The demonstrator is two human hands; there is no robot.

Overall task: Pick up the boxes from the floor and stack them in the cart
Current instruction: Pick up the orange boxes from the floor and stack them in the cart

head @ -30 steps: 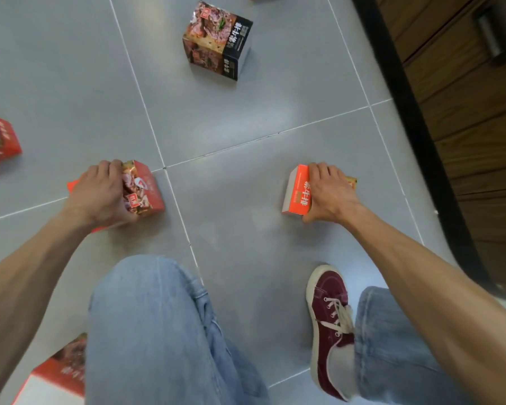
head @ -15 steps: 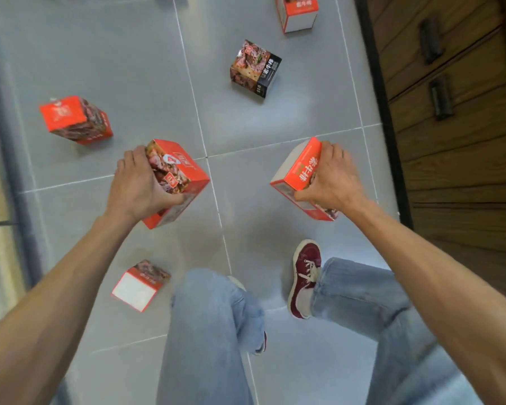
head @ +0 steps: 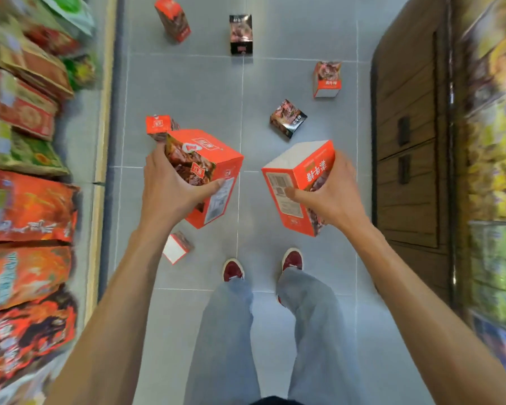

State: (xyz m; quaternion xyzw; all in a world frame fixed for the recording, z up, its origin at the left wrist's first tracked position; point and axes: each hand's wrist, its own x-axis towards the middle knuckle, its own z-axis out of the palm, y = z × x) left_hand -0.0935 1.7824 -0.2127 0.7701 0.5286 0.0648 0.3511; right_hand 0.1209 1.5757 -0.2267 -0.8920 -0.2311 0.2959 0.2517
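My left hand (head: 170,185) grips an orange food box (head: 214,162) from its left side, held up high above the grey tiled floor. My right hand (head: 330,191) grips a second orange box (head: 300,171) with a white top face, thumb across its barcode side. Both boxes are tilted and a short gap apart. Several more boxes lie on the floor: an orange one (head: 158,125) just beyond my left hand, a white-faced one (head: 177,247) below it, a dark one (head: 288,118), and others farther off. No cart is in view.
Shelves of orange and green snack bags (head: 27,206) line the left side. A brown wooden cabinet (head: 409,159) and yellow-green packaged goods (head: 497,141) stand on the right. My legs and red shoes (head: 232,270) are on the floor tiles (head: 187,89) below.
I have risen from a crouch to standing. Both hands lifted their boxes off the floor and now hold them high, closer together; shelves on both sides have come into view.
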